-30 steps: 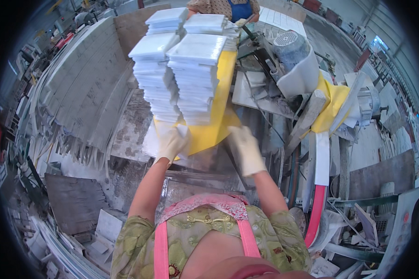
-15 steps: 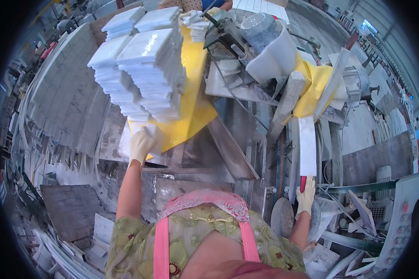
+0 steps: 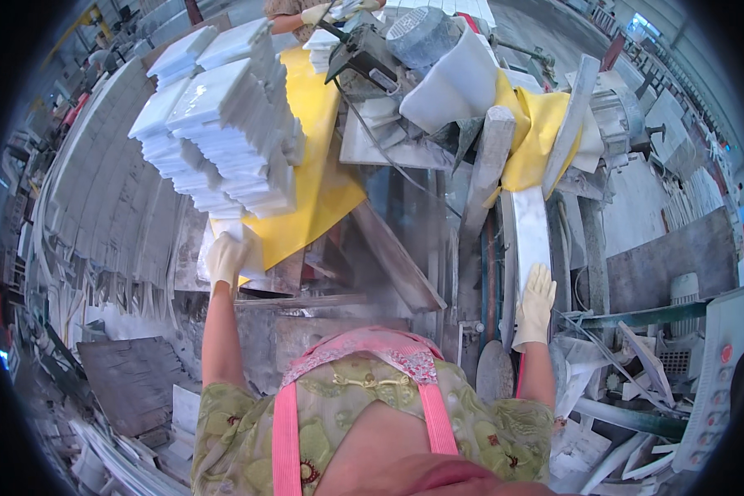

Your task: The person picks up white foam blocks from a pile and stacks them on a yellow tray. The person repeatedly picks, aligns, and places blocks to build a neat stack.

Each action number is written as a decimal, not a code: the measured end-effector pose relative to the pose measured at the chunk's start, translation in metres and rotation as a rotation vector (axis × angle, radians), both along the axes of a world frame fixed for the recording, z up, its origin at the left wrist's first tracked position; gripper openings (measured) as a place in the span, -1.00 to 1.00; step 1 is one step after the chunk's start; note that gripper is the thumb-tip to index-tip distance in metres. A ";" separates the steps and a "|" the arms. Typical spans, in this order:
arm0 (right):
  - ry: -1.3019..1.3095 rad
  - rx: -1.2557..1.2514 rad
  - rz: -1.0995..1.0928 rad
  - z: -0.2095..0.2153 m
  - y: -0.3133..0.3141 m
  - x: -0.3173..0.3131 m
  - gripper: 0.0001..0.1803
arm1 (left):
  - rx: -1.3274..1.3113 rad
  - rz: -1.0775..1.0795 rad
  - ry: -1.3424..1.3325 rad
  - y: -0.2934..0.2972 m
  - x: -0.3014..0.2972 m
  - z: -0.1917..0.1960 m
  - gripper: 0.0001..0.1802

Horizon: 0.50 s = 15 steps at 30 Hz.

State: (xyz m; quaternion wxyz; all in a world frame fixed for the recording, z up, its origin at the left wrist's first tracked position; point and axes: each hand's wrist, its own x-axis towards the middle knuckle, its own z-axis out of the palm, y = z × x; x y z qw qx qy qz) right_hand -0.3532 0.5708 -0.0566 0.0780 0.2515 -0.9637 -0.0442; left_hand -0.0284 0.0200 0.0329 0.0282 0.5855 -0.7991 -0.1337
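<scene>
My left hand (image 3: 226, 260), in a pale glove, is closed on a white stone tile (image 3: 251, 253) at the near foot of a tall stack of white tiles (image 3: 223, 124). Its fingertips are partly hidden. Over on the right, my gloved right hand (image 3: 537, 304) lies flat with fingers stretched out, on the near end of a long white stone strip (image 3: 531, 227). The strip's far end goes under a yellow sheet (image 3: 539, 136) draped over the machine. Beside the right wrist stands a grey disc (image 3: 495, 372).
Yellow sheeting (image 3: 314, 198) lies beneath the stack. A motor (image 3: 422, 35) and a curved white guard (image 3: 450, 87) stand beyond the middle. Long grey slabs (image 3: 99, 165) lean at left. A control panel (image 3: 713, 388) is at right. Another person's gloved hand (image 3: 314, 14) shows at the top.
My right hand has moved forward from the strip's near end to lie flat on it. My left hand stays at the tile by the stack. The whole view has shifted slightly.
</scene>
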 end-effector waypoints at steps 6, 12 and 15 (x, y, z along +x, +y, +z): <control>0.200 -0.122 0.193 0.023 0.003 -0.032 -0.35 | 0.051 0.000 -0.007 -0.007 0.003 -0.005 -0.28; -0.006 0.006 0.258 0.033 -0.019 -0.046 -0.28 | -0.020 -0.024 0.005 -0.009 0.007 -0.010 -0.26; -0.015 0.087 0.192 0.020 -0.023 -0.049 -0.25 | 0.012 -0.015 -0.005 -0.011 0.004 -0.013 -0.25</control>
